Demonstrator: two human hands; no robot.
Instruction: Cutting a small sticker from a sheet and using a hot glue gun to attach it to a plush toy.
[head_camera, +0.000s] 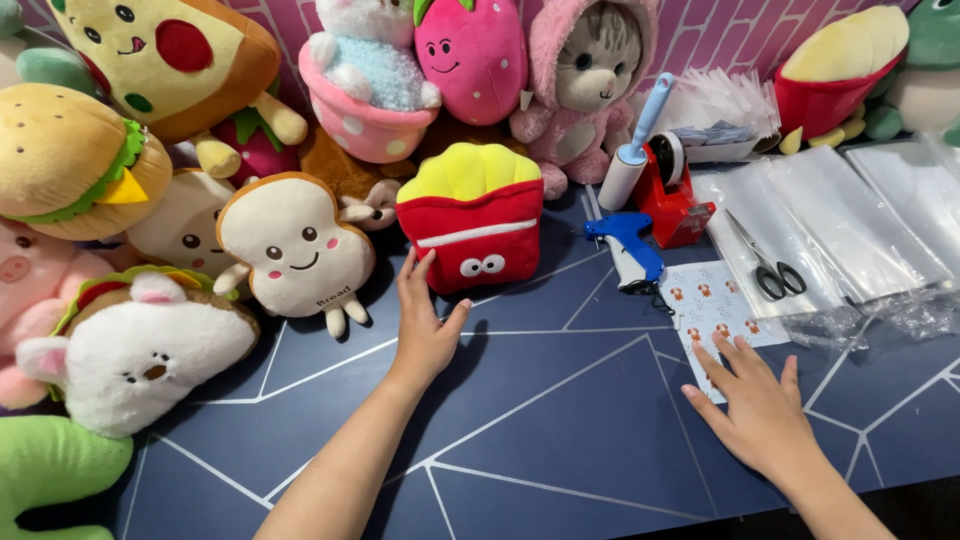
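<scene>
My left hand reaches forward, fingers apart, with the fingertips touching the lower left edge of a red and yellow french-fries plush that stands upright with cartoon eyes. My right hand lies flat and open on the dark blue table, its fingertips resting on a white sticker sheet with small orange figures. Neither hand holds anything.
Many plush toys crowd the left and back: a toast plush, a burger, a pink strawberry, a cat in a pink hood. A blue tagging gun, lint roller, red tape dispenser, scissors and clear plastic bags lie to the right.
</scene>
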